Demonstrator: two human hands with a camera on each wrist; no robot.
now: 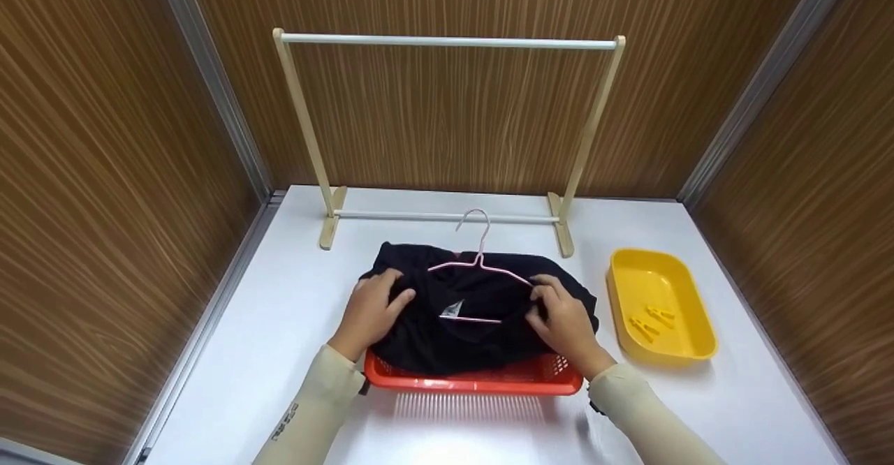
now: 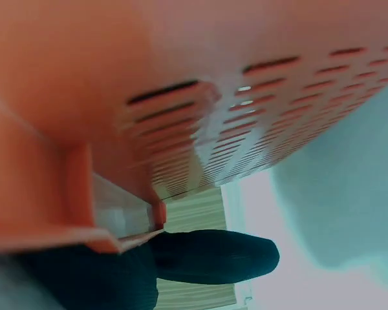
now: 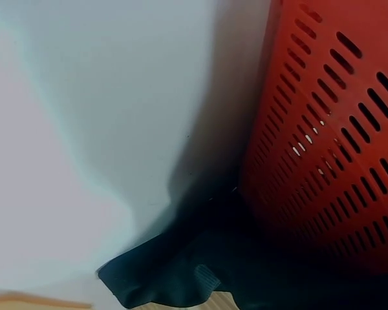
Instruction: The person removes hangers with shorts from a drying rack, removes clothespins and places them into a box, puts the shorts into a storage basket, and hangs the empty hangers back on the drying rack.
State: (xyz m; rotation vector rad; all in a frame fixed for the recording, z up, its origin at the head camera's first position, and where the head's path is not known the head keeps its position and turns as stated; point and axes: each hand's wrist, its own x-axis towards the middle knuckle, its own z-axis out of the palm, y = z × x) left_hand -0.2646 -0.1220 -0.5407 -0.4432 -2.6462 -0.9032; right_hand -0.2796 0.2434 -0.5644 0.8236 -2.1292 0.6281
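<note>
A black shirt (image 1: pixel 433 343) lies bunched over a red basket (image 1: pixel 475 385), a white label (image 1: pixel 452 309) showing at its neck opening. The pink hanger (image 1: pixel 480 261) sits partly inside the shirt; its hook stands out at the back, while the ends of its shoulders are hidden by cloth. On the left side of the shirt, my left hand (image 1: pixel 370 311) grips the cloth, thumb on top. My right hand (image 1: pixel 564 318) pinches the shirt at the right of the neck opening, beside the hanger's right shoulder. Neither hand shows clearly in the wrist views; the basket's slotted wall (image 3: pixel 349 129) fills much of them.
Behind the basket stands a clothes rack with a white top rail (image 1: pixel 447 41) and wooden legs (image 1: pixel 590 130). To the right, a yellow tray (image 1: pixel 646 273) holds two yellow clothespins (image 1: pixel 644 329). Wood-patterned panels (image 1: pixel 447 116) enclose the white table (image 1: pixel 279 325) at the back and sides.
</note>
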